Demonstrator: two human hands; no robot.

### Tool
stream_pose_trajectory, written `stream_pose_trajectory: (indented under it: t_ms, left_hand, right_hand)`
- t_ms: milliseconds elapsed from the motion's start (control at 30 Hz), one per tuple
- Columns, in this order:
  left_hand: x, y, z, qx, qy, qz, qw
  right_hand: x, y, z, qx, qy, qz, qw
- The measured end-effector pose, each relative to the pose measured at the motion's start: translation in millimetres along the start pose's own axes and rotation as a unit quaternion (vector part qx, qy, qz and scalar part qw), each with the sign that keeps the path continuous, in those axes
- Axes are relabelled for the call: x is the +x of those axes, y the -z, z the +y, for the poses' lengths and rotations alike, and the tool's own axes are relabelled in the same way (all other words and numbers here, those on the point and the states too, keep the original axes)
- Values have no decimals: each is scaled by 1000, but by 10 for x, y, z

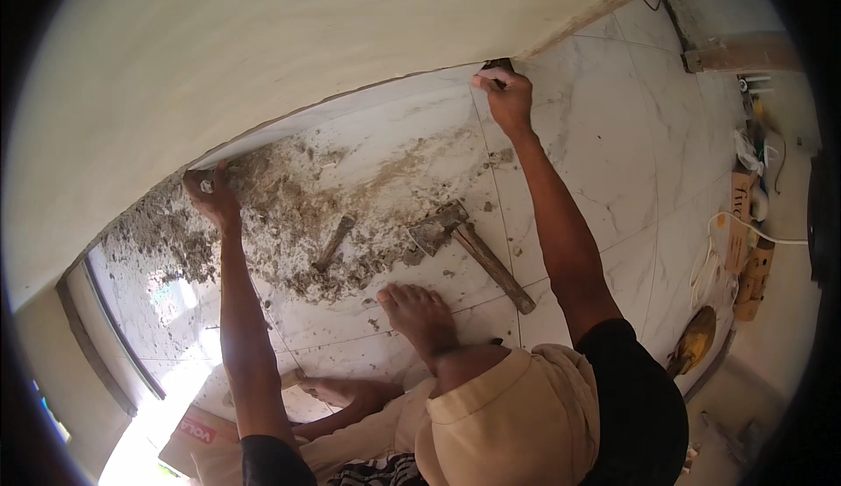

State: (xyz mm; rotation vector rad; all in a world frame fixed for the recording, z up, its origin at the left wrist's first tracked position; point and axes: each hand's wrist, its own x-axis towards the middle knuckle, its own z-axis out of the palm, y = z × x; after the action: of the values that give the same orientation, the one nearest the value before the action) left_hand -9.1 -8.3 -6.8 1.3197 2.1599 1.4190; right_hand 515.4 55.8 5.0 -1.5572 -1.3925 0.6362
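Note:
A long white marbled tile strip [350, 109] lies along the foot of the cream wall. My left hand [215, 201] is closed round its left end, thumb and fingers at the corner beside the rubble. At the other end, my right hand [508, 100] grips the strip's edge with bent fingers, close to a dark gap at the wall. Part of the fingers of both hands is hidden. Between my arms, a short chisel [334, 242] rests on grey rubble [280, 214]. Right of it, a hatchet-like tool [491, 267] with a wooden handle lies on the floor.
The cream wall [307, 30] leans across the top of the view. Marbled floor tiles [604, 135] spread to the right. Cardboard boxes [749, 258] and a white cable [753, 227] are along the right side. My bare foot [420, 315] is near the rubble. Another box [197, 438] sits lower left.

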Motion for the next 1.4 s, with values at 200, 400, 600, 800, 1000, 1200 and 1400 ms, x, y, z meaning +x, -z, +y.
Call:
stream_pose_trajectory:
  t_ms: [200,400,600,800,1000,1200,1400]
  left_hand:
    - [0,41,-36,-59,40,-17,997]
    - [-23,-75,-49,55,-21,30,998]
    - [32,-29,-86,121,-4,31,992]
    - [-45,-4,184,259,-65,6,964]
    - [48,17,34,239,-121,20,963]
    - [2,26,132,261,-132,4,956]
    - [-34,0,200,235,-125,20,964]
  right_hand:
    - [-162,-231,-49,76,-41,50,995]
    - [-201,-431,195,107,32,122,986]
    - [-191,-443,108,24,60,137,988]
    - [-187,-361,23,8,35,111,993]
    - [-171,-388,-44,-78,114,158,978]
    - [-166,-370,12,-64,101,142,983]
    - [-148,-373,14,-86,121,141,979]
